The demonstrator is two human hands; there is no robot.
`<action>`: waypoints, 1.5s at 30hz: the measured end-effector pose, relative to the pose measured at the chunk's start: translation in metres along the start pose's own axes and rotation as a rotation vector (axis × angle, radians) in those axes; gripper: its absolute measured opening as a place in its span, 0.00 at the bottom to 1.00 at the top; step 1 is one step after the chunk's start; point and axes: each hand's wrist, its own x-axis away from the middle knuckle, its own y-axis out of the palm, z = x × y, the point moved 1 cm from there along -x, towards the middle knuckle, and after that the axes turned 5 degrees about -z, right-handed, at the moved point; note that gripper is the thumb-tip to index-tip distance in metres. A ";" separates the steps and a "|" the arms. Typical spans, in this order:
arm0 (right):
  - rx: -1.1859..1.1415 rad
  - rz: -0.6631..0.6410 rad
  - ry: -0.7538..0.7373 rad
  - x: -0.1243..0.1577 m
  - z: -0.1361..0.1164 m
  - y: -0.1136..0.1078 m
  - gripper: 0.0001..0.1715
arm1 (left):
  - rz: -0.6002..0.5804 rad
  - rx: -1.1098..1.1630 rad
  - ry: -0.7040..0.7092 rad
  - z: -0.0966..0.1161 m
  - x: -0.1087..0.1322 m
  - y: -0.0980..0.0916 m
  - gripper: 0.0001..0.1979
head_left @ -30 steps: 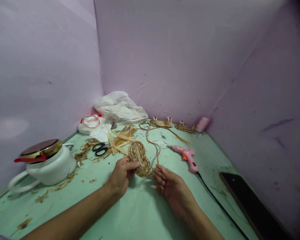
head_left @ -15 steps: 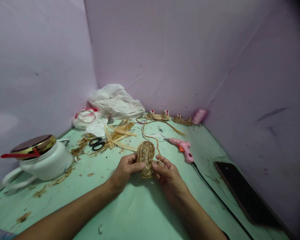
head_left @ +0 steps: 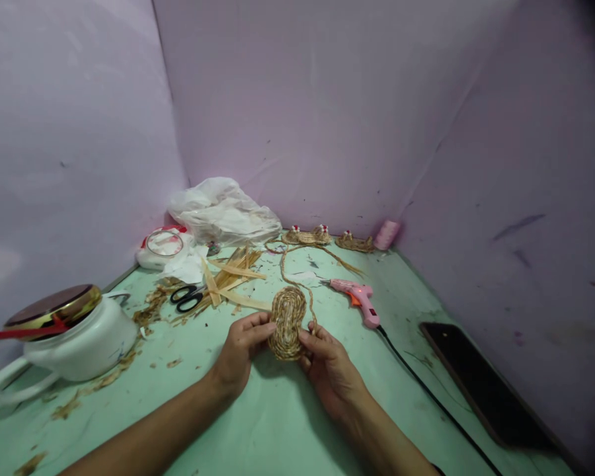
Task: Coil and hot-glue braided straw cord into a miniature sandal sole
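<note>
A coiled, sole-shaped piece of braided straw rope [head_left: 287, 320] is held just above the green table [head_left: 277, 423]. My left hand [head_left: 240, 350] pinches its left edge with thumb and fingers closed. My right hand [head_left: 327, 367] grips its lower right edge, fingers closed too. A loose tail of the braided rope [head_left: 290, 268] runs from the coil back toward the far wall. The pink glue gun [head_left: 354, 297] lies on the table just right of the coil, apart from both hands.
Black-handled scissors [head_left: 188, 297] and flat straw strips [head_left: 233, 274] lie left of the coil. A white lidded pot [head_left: 64, 337] stands far left. A plastic bag [head_left: 221, 211], tape roll [head_left: 163, 243], small woven pieces [head_left: 310, 235] and pink spool [head_left: 387, 235] line the back. A black phone [head_left: 480, 383] lies right.
My right hand, open beside the coil a second ago, has closed on its right edge. The coil has turned from slanted to nearly lengthwise away from me, held by both hands.
</note>
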 end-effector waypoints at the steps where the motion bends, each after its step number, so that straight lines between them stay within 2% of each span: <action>1: -0.006 -0.007 0.001 0.000 0.000 0.000 0.22 | 0.010 0.021 0.022 0.000 0.000 -0.001 0.09; 3: -0.016 -0.015 0.011 0.000 0.000 0.001 0.22 | 0.024 0.048 0.037 0.000 -0.001 -0.002 0.10; 8: 0.009 -0.006 0.013 0.002 -0.002 0.003 0.27 | 0.056 0.024 -0.060 0.000 -0.002 0.000 0.10; 15: 0.297 -0.029 -0.038 -0.005 -0.006 -0.004 0.27 | 0.148 0.025 -0.053 0.003 -0.003 -0.004 0.09; 19: 0.349 -0.021 -0.050 -0.009 -0.004 -0.010 0.25 | 0.191 -0.044 -0.086 0.004 -0.002 -0.003 0.09; 25: 0.355 -0.035 -0.048 -0.009 -0.003 -0.009 0.23 | 0.200 -0.073 -0.107 0.005 0.001 0.001 0.10; 35: 0.421 0.001 -0.028 -0.008 -0.007 -0.010 0.22 | 0.186 -0.086 -0.122 0.000 -0.002 -0.004 0.10; 40: 0.618 0.041 -0.039 -0.009 -0.010 -0.010 0.21 | 0.218 -0.059 -0.096 0.000 -0.003 -0.010 0.07; 45: 0.994 0.105 -0.117 -0.010 -0.025 -0.016 0.19 | 0.240 -0.031 -0.077 0.003 -0.005 -0.011 0.07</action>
